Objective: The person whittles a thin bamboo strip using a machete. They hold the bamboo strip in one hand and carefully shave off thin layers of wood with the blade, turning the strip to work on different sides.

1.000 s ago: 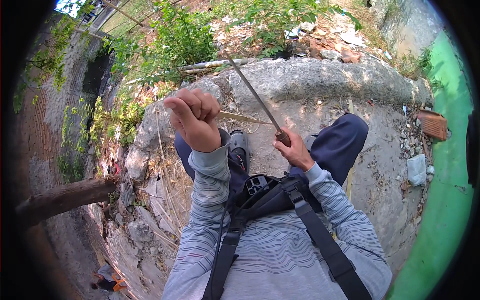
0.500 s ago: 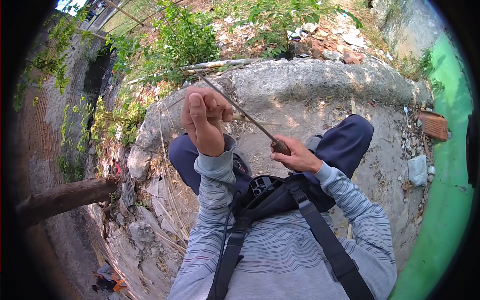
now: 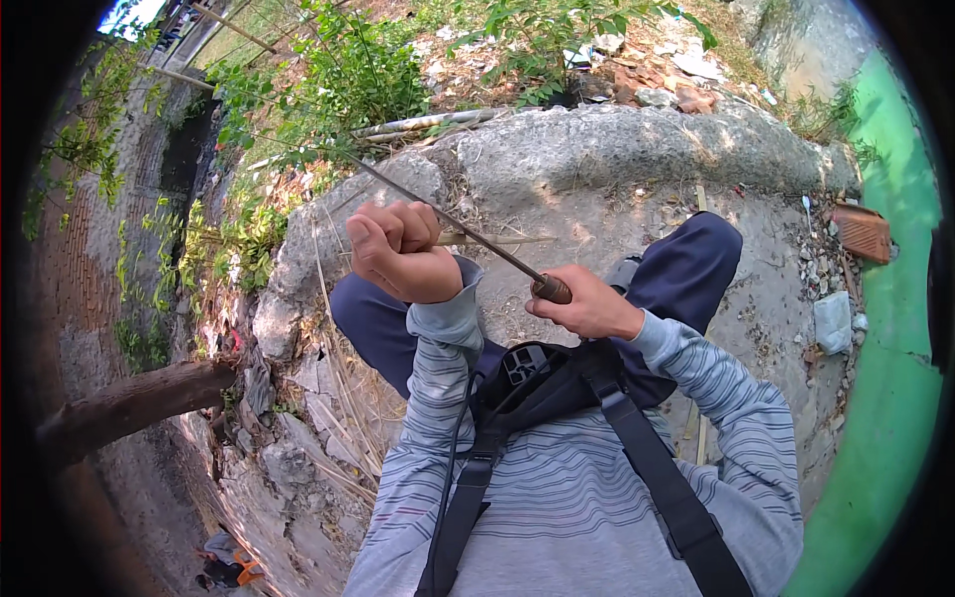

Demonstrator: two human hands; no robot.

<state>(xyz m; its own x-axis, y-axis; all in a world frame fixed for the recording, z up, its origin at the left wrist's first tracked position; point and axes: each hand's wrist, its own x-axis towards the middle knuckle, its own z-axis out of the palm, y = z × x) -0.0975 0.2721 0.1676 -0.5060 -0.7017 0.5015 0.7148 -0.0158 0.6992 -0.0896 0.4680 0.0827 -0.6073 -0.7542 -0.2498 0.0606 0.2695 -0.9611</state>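
Note:
My right hand (image 3: pixel 592 301) is wrapped round the brown handle of a long-bladed tool (image 3: pixel 448 220). Its thin, dark blade slants up and left, passing just beyond my left hand. My left hand (image 3: pixel 403 254) is curled into a fist in front of my left knee, and what it holds, if anything, is hidden. A pale, narrow strip (image 3: pixel 502 240), like split bamboo or wood, shows right of the fist and passes behind it. Whether the fist grips this strip or it lies on the ground, I cannot tell.
A rough concrete ledge (image 3: pixel 607 149) curves ahead of my knees. Plants (image 3: pixel 368 80) and litter lie beyond it. On the right are a green wall (image 3: pixel 895 298), an orange-brown block (image 3: pixel 861 234) and a whitish bag (image 3: pixel 832 322). A log (image 3: pixel 139 403) juts in from the left.
My left fist has turned over and dropped slightly, showing its curled fingers more from the side. The blade's far end has swung a little left. My right hand keeps its grip.

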